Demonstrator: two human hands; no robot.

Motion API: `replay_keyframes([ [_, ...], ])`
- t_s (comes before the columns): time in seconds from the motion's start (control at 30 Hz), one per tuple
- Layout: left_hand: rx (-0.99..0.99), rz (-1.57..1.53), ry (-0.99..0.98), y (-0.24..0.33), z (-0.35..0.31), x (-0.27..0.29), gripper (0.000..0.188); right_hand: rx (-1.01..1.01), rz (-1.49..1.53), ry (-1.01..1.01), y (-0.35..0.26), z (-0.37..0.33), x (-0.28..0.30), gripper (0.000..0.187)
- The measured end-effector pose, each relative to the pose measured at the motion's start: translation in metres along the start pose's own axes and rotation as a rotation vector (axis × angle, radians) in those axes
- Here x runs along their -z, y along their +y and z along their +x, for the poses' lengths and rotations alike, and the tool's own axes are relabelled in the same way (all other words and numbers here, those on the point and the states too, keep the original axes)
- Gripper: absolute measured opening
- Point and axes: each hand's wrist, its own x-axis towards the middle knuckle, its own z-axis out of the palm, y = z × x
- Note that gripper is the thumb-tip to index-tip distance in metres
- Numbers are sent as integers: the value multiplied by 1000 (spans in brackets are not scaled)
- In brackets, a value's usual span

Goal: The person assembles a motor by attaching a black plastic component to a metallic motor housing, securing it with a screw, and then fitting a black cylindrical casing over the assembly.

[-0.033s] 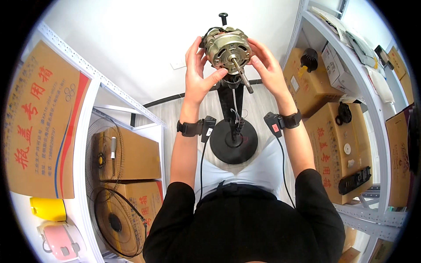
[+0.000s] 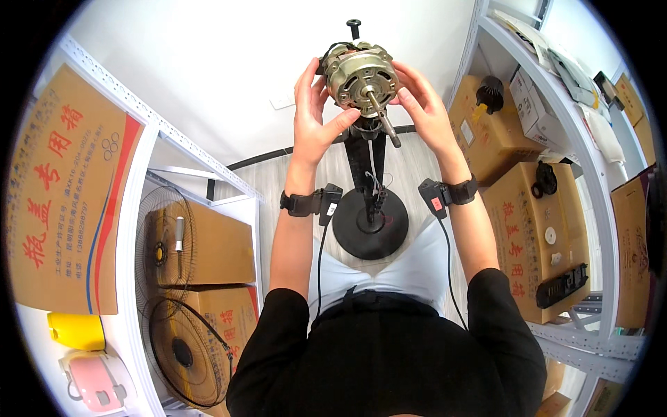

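Note:
A metal fan motor (image 2: 356, 76) with a long shaft (image 2: 384, 119) pointing toward me sits atop the black fan stand (image 2: 358, 158). My left hand (image 2: 316, 115) cups the motor's left side, its thumb against the lower front. On the opposite side my right hand (image 2: 423, 104) curves around the motor, thumb near the front rim; its other fingertips are partly hidden behind. Below, loose thin wires (image 2: 376, 185) hang by the post above the round black base (image 2: 370, 240). A black knob (image 2: 354, 28) sticks up behind the motor.
Wire fan grilles (image 2: 165, 250) and a screwdriver (image 2: 180, 234) rest by boxes on the left shelf. On the right, a cardboard box (image 2: 517, 243) carries a black knob part (image 2: 546, 179) and a long black part (image 2: 562, 285). Another box (image 2: 497, 135) holds a ribbed black part (image 2: 490, 95).

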Motion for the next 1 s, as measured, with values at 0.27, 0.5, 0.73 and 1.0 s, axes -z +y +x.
replay_keyframes([
  [0.27, 19, -91, 88, 10, -7, -11, 94, -198, 185, 87, -7, -5, -4, 49],
  [0.5, 44, -96, 200, 1, -4, -8, 65, -218, 323, 142, -6, -10, 3, 49],
  [0.73, 20, -31, 238, -11, -5, -22, 18, -156, 232, 177, -13, -30, 13, 38],
  [1.0, -46, 65, 34, -21, -26, -17, 61, -204, 174, 216, -21, -34, 4, 28],
])
